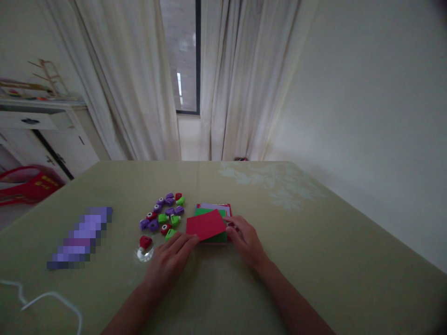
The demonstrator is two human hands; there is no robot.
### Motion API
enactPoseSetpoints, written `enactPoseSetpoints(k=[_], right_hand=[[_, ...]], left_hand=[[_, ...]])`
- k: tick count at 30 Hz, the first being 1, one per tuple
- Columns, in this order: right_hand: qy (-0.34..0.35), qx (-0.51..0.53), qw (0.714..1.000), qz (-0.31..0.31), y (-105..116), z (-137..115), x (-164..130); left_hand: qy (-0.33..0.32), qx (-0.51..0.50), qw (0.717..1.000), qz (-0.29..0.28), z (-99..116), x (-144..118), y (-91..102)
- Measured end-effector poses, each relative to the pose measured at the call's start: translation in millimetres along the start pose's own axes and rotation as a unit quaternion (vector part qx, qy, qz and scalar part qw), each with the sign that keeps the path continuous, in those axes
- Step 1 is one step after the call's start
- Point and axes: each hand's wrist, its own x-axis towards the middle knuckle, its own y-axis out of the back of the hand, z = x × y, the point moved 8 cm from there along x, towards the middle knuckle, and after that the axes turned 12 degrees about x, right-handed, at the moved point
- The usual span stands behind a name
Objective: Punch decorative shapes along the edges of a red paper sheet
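A red sheet of paper (205,224) lies tilted on top of a small stack of coloured sheets (213,207), with green and pale purple showing beneath. My left hand (170,260) rests flat on the table, its fingertips touching the red sheet's near left corner. My right hand (246,239) touches the stack's right edge, fingers curled at the red sheet's right corner. Just left of the stack lies a cluster of several small purple, green and red craft punches (165,214). One red punch (145,242) sits apart beside a clear tape roll (143,254).
The olive-green tablecloth (314,260) covers the table. A blurred purple object (82,237) lies at the left, and a white cord (45,298) runs along the near left edge. White curtains, a window, a white cabinet and a red chair (28,184) stand beyond the table.
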Motion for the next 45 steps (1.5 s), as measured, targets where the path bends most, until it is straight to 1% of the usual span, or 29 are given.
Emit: enactPoseSetpoints(k=[1, 2, 3, 4, 5, 6, 7, 8, 9, 10, 11, 13, 14, 15, 17, 19, 21, 23, 26, 29, 31, 32, 34, 35, 36, 38, 41, 44, 45], right_hand=[[-0.071, 0.073, 0.995, 0.021, 2, 10, -3], [-0.149, 0.145, 0.978, 0.032, 2, 19, -8], [-0.222, 0.207, 0.952, 0.03, -2, 27, -17], [-0.275, 0.251, 0.928, 0.014, -6, 30, -26], [-0.302, 0.275, 0.913, -0.015, -11, 29, -35], [-0.306, 0.278, 0.909, -0.041, -13, 26, -41], [-0.299, 0.273, 0.912, -0.063, -13, 23, -47], [-0.287, 0.268, 0.917, -0.072, -12, 21, -51], [-0.275, 0.266, 0.921, -0.07, -10, 21, -55], [-0.267, 0.271, 0.923, -0.059, -8, 23, -57], [-0.263, 0.281, 0.922, -0.039, -5, 27, -59], [-0.261, 0.301, 0.917, -0.001, -3, 34, -60], [-0.258, 0.306, 0.916, 0.014, -2, 37, -60], [-0.252, 0.304, 0.918, 0.023, -3, 38, -59], [-0.236, 0.283, 0.929, 0.024, -7, 36, -54], [-0.22, 0.265, 0.939, 0.007, -14, 31, -45], [-0.21, 0.262, 0.942, -0.014, -21, 28, -36], [-0.202, 0.259, 0.944, -0.015, -22, 27, -26], [-0.202, 0.254, 0.946, 0.017, -14, 32, -20], [-0.222, 0.284, 0.931, 0.049, -6, 34, -27], [-0.237, 0.297, 0.923, 0.061, 1, 32, -39], [-0.246, 0.293, 0.922, 0.052, 3, 29, -47], [-0.251, 0.286, 0.923, 0.054, 12, 22, -66], [-0.248, 0.288, 0.923, 0.057, 16, 18, -77], [-0.241, 0.287, 0.925, 0.062, 21, 14, -88], [-0.244, 0.271, 0.929, 0.065, 27, 8, -112], [-0.267, 0.204, 0.94, 0.062, 29, 7, -147], [-0.3, 0.132, 0.942, 0.08, 20, 15, -176], [-0.307, 0.109, 0.94, 0.101, 17, 18, -185]], left_hand=[[-0.012, 0.006, 1.0, 0.012, 3, -4, 8.7], [-0.028, 0.01, 0.999, 0.026, 9, -8, 19.1], [-0.064, 0.01, 0.997, 0.039, 19, -13, 30.3], [-0.089, 0.007, 0.995, 0.043, 28, -17, 40.6], [-0.114, -0.002, 0.991, 0.066, 38, -22, 53.7], [-0.146, -0.014, 0.987, 0.058, 49, -25, 60.8], [-0.168, -0.027, 0.984, 0.047, 57, -27, 65.6], [-0.189, -0.047, 0.98, 0.045, 63, -28, 69.5], [-0.197, -0.069, 0.978, 0.001, 64, -29, 64.3], [-0.172, -0.094, 0.98, -0.025, 58, -27, 58.8], [-0.109, -0.106, 0.987, -0.049, 42, -24, 50.3], [0.046, -0.082, 0.99, -0.104, 0, -24, 27.7], [0.115, -0.054, 0.984, -0.121, -21, -26, 18.8], [0.164, -0.024, 0.975, -0.146, -38, -28, 10.3], [0.2, 0.016, 0.959, -0.2, -58, -29, -4.1], [0.201, 0.026, 0.946, -0.253, -63, -26, -16.9], [0.198, 0.023, 0.941, -0.274, -61, -22, -25.4], [0.203, 0.008, 0.942, -0.269, -59, -18, -30.8], [0.208, -0.025, 0.942, -0.264, -58, -20, -35.4], [0.236, -0.08, 0.931, -0.269, -59, -31, -30.8], [0.268, -0.163, 0.907, -0.282, -52, -42, -25.8], [0.276, -0.215, 0.888, -0.298, -44, -49, -24.6], [0.289, -0.306, 0.843, -0.334, -24, -63, -23.4], [0.287, -0.329, 0.832, -0.342, -15, -68, -21.8], [0.285, -0.339, 0.826, -0.349, -9, -72, -20.9], [0.276, -0.346, 0.825, -0.352, -1, -74, -19.0], [0.258, -0.357, 0.824, -0.357, 2, -70, -16.7], [0.237, -0.368, 0.82, -0.37, 2, -63, -11.8], [0.233, -0.366, 0.82, -0.374, 1, -62, -9.7]])
